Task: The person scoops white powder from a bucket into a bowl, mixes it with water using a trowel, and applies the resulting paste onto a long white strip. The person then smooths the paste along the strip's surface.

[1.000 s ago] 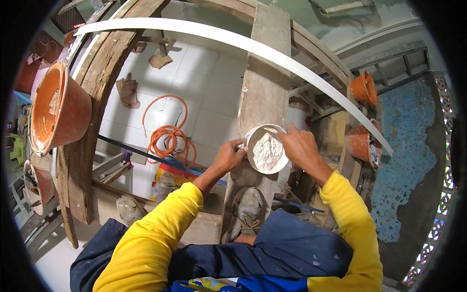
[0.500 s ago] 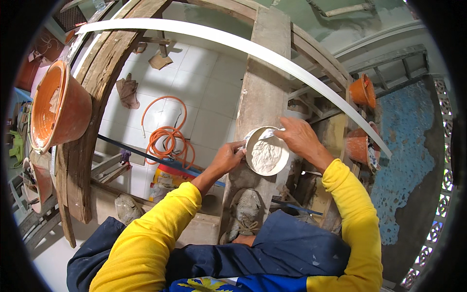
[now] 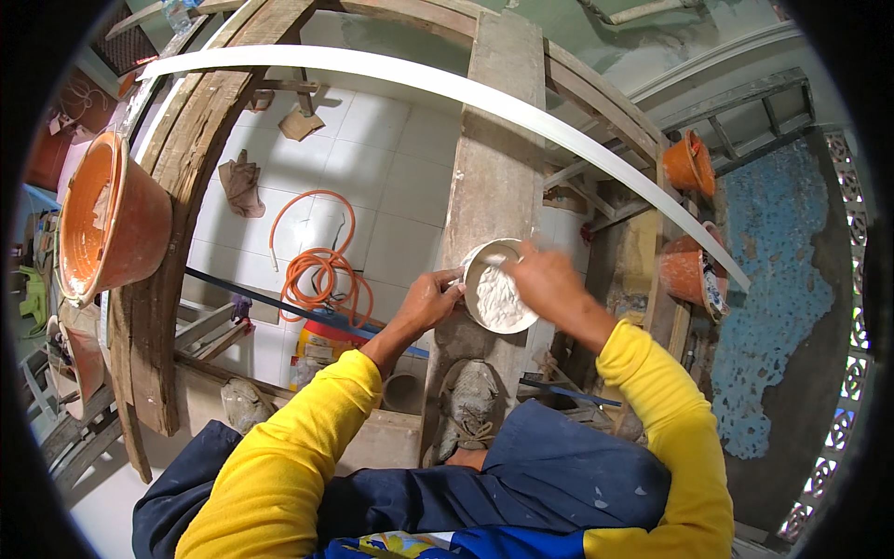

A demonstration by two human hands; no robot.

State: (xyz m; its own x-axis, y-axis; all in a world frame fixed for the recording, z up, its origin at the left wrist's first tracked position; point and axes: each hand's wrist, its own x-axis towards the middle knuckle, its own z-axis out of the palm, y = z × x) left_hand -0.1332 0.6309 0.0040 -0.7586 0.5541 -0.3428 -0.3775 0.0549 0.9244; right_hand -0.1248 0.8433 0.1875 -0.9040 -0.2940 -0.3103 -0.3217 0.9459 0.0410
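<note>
Between my hands, over the plank, is a round off-white tub (image 3: 472,303) with thick white paste (image 3: 500,296) inside. My left hand (image 3: 435,298) is closed on the tub's left rim, thumb and fingers pinching its wall. At the opposite side, my right hand (image 3: 551,287), smeared by motion, is closed round a small pale flat tool (image 3: 496,260) that dips into the paste. Most of this tool is hidden by the fingers. A plaster-caked shoe (image 3: 469,396) rests on the plank (image 3: 494,158) just below the tub.
A long white strip (image 3: 391,67) arches across the far side. An orange bucket (image 3: 116,219) stands at left by a rough timber beam (image 3: 200,130). Two smaller orange buckets (image 3: 689,166) sit at right. A coiled orange hose (image 3: 321,279) lies on the tiled floor below.
My right hand has shifted down and inward over the tub, blurred, and the pale tool reaches further into the paste. The left hand keeps its hold on the rim.
</note>
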